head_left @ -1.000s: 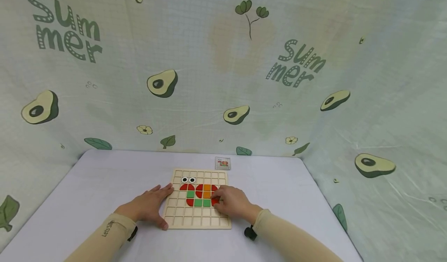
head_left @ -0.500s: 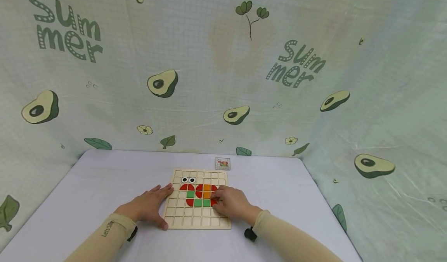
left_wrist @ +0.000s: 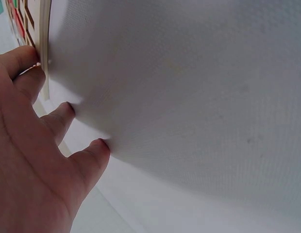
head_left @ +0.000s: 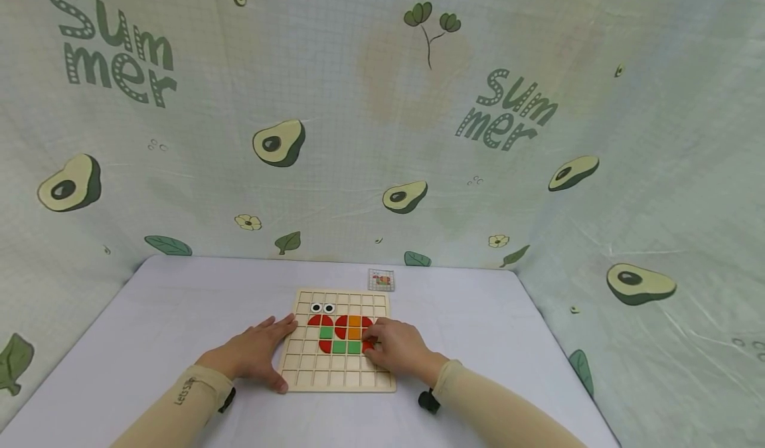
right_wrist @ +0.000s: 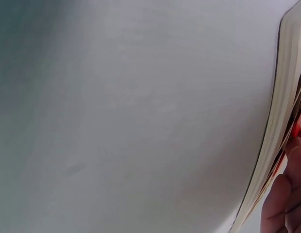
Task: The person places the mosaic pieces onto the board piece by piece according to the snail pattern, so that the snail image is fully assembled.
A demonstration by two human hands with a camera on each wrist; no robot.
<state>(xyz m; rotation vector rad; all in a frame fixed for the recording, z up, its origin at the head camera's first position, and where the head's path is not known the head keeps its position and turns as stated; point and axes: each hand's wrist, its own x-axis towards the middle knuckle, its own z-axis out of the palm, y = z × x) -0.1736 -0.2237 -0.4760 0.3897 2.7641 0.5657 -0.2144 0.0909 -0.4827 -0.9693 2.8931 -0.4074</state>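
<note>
A square wooden grid board (head_left: 337, 378) lies on the table, with coloured tiles set in its cells. Two round eye tiles (head_left: 323, 308) sit near the top, above red quarter-circle, green and orange tiles. My left hand (head_left: 254, 352) rests along the board's left side with fingers spread and thumb by the lower left corner; in the left wrist view its fingers (left_wrist: 31, 82) reach the board's edge. My right hand (head_left: 397, 345) is over the board's right part, index finger and thumb curled about a red quarter-circle tile (head_left: 367, 346), which they partly hide.
A small picture card (head_left: 381, 279) with a similar coloured figure lies behind the board's top right corner. The white table (head_left: 478, 342) is bounded at the back by a printed cloth (head_left: 335, 235), which also hangs at both sides.
</note>
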